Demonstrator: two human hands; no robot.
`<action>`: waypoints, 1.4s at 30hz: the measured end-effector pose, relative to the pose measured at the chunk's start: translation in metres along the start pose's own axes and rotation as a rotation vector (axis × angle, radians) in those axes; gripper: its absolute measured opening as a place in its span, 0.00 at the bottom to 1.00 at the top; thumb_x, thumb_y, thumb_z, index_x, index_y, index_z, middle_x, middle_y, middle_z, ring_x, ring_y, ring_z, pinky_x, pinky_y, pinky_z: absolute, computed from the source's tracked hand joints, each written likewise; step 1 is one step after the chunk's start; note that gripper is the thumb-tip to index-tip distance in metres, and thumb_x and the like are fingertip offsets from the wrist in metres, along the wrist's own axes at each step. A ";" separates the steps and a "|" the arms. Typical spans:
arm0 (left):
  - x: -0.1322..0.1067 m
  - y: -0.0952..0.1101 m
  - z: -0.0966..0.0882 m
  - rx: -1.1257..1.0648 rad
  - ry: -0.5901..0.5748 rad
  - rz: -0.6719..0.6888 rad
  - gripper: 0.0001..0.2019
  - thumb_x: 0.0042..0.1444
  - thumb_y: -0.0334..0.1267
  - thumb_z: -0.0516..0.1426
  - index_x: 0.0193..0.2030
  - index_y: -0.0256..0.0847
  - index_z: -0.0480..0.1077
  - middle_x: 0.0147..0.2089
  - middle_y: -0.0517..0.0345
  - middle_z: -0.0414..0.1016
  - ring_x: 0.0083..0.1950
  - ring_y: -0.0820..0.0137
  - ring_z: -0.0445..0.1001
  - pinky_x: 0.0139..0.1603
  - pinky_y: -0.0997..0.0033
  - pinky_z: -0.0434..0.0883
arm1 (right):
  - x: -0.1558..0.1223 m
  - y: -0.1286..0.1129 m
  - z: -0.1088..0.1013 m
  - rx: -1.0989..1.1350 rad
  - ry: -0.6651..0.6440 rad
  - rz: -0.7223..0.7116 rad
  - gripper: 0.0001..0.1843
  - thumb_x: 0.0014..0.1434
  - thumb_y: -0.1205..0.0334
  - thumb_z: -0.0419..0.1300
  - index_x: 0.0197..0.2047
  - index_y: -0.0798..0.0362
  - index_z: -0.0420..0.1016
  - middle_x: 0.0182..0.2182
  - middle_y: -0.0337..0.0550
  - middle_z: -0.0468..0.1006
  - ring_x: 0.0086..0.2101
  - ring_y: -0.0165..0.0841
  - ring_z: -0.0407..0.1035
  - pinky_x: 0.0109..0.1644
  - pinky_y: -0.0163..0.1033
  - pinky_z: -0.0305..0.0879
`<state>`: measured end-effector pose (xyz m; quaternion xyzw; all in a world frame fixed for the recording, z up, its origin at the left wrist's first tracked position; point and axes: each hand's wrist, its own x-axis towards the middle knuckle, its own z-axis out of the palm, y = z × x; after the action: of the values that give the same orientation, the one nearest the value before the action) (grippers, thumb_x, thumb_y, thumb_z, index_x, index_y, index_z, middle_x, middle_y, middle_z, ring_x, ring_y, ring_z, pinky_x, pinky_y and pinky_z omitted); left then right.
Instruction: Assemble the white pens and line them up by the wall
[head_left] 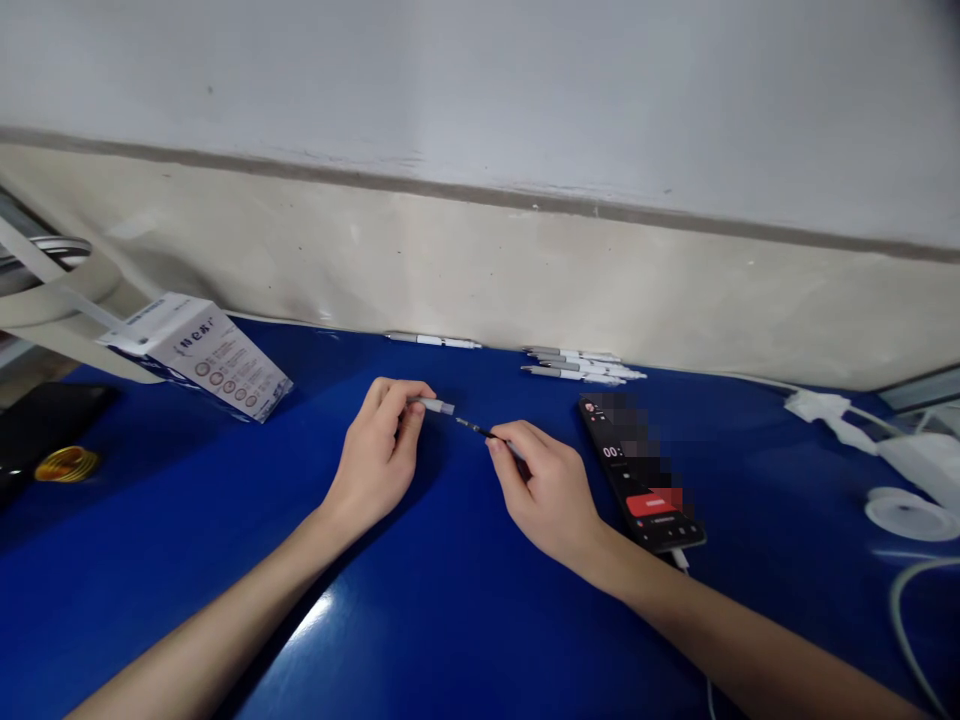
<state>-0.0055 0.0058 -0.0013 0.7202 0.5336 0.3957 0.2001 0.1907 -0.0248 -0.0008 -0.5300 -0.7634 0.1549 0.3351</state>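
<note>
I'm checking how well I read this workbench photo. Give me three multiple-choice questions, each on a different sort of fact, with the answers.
1. Where does the black smartphone lie?
A. On a printed carton
B. To the right of the right hand
C. Against the wall

2. What colour is the glossy tabletop?
A. Deep blue
B. Green
C. White

3. What state is the thin black rod in?
A. Pinched by the right hand, pointing at a white pen barrel held in the left hand
B. Lying loose on the tabletop
C. Standing upright

Answers:
1. B: the phone lies just beyond the right hand.
2. A: blue shows all around the arms.
3. A: the rod spans the gap between both hands.
</note>
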 end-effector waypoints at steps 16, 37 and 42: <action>0.000 0.004 -0.002 -0.076 -0.027 0.026 0.10 0.67 0.35 0.46 0.45 0.43 0.67 0.43 0.55 0.67 0.43 0.68 0.67 0.44 0.66 0.67 | 0.000 0.000 -0.001 -0.006 0.008 -0.006 0.10 0.66 0.64 0.49 0.37 0.52 0.71 0.29 0.39 0.73 0.27 0.28 0.64 0.32 0.35 0.58; -0.003 0.008 -0.002 -0.057 -0.104 0.119 0.09 0.66 0.33 0.48 0.48 0.43 0.67 0.45 0.55 0.66 0.45 0.69 0.69 0.46 0.67 0.67 | 0.000 0.000 0.000 -0.044 -0.029 0.001 0.10 0.66 0.63 0.50 0.39 0.53 0.72 0.30 0.40 0.73 0.28 0.28 0.64 0.34 0.36 0.58; -0.004 0.009 -0.003 -0.060 -0.117 0.145 0.09 0.66 0.33 0.48 0.48 0.42 0.66 0.45 0.55 0.66 0.44 0.70 0.69 0.46 0.68 0.67 | -0.001 0.001 0.001 -0.060 -0.046 -0.020 0.11 0.66 0.63 0.49 0.40 0.53 0.73 0.30 0.40 0.73 0.29 0.29 0.65 0.35 0.36 0.59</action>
<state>-0.0028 -0.0016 0.0048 0.7726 0.4553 0.3820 0.2231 0.1909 -0.0249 -0.0021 -0.5285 -0.7805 0.1405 0.3030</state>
